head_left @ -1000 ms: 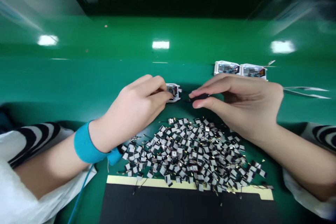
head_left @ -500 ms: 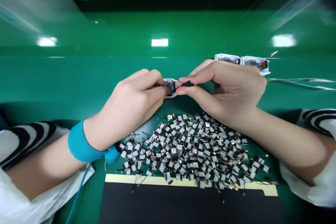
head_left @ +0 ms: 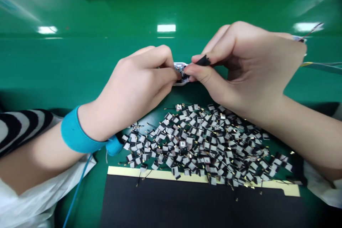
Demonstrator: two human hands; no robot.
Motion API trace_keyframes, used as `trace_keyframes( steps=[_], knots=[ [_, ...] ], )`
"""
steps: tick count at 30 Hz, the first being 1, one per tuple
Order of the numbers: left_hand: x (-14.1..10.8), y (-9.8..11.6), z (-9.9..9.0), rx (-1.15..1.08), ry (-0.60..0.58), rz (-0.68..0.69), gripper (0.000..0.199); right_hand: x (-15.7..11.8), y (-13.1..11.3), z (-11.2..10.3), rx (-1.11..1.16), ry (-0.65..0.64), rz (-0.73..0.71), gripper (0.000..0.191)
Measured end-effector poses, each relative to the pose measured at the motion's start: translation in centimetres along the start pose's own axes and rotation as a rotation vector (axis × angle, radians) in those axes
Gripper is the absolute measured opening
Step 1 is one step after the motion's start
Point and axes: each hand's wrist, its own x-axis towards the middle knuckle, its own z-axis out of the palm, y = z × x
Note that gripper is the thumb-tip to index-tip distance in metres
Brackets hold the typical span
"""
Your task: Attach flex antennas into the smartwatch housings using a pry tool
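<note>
My left hand [head_left: 143,83], wearing a blue wrist strap [head_left: 81,135], is closed on the near side of a small white housing [head_left: 182,83] with an electronic circuit board inside. Its thumb and finger reach into the housing, and much of that part is hidden. From the other side comes my right hand [head_left: 240,60], thumb and fingers pinched on a short black strip [head_left: 203,60]. The fingertips of this hand are over the housing's right end. Whether the strip touches the board cannot be made out.
Below the hands lies a spread pile of small grey-white and black parts with short black leads [head_left: 197,142]. A black sheet with a cream edge [head_left: 197,199] lies nearest me. Grey strips [head_left: 323,66] and partly hidden white units [head_left: 299,38] are behind my right hand. The tabletop [head_left: 80,67] is green.
The whole view has shifted, with the hands and housing higher in the picture. My right hand has turned, and the black strip is tilted more steeply. Both hands keep their hold.
</note>
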Motion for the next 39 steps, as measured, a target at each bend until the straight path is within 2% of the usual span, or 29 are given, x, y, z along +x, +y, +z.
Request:
trace_keyframes(
  steps=[7,13,15,17,19,20,23,26,28,30,33,35,37,39],
  knots=[
    [0.0,-0.2,0.1,-0.071,-0.043,-0.03,0.027,0.3,0.2,0.3,0.041,-0.022,0.085,0.032],
    [-0.1,-0.7,-0.4,-0.188,-0.021,0.054,0.016,0.6,0.1,0.6,0.225,0.022,0.075,0.025],
    [-0.2,-0.8,-0.5,-0.233,-0.044,0.035,0.016,0.6,0.2,0.3,0.336,0.084,0.107,0.021],
    [-0.2,-0.7,-0.5,-0.232,-0.066,0.004,0.02,0.4,0.5,-0.1,0.446,0.215,0.158,0.019],
    [-0.3,-0.5,-0.5,-0.205,-0.063,-0.027,0.022,0.2,1.0,-0.6,0.492,0.331,0.19,0.017],
    [-0.3,-0.4,-0.5,-0.196,-0.056,-0.046,0.024,0.1,1.2,-0.8,0.494,0.347,0.2,0.017],
    [-0.2,-0.3,-0.6,-0.211,-0.068,-0.104,0.035,-0.1,1.8,-1.2,0.497,0.237,0.239,0.012],
    [-0.1,-0.1,-0.8,-0.275,-0.096,-0.145,0.043,0.0,1.9,-1.4,0.309,0.064,0.175,0.005],
    [0.0,0.1,-1.1,-0.336,-0.104,-0.173,0.038,0.1,1.8,-1.6,0.129,-0.025,0.082,0.005],
    [0.1,0.5,-1.4,-0.423,-0.129,-0.227,0.031,0.0,1.5,-2.0,0.043,-0.102,0.036,0.008],
    [0.2,0.7,-1.8,-0.691,-0.206,-0.309,0.023,-0.2,1.2,-2.3,0.001,-0.184,0.069,0.006],
    [0.3,0.3,-2.1,-0.869,-0.257,-0.328,0.018,-0.3,1.1,-2.2,-0.023,-0.224,0.094,0.014],
    [0.6,-0.3,-2.2,-0.857,-0.28,-0.324,0.017,-0.4,1.1,-2.0,-0.037,-0.246,0.091,0.021],
    [1.0,-1.0,-2.3,-0.693,-0.284,-0.29,0.032,-0.4,1.2,-1.8,-0.037,-0.246,0.05,0.021]
  ],
)
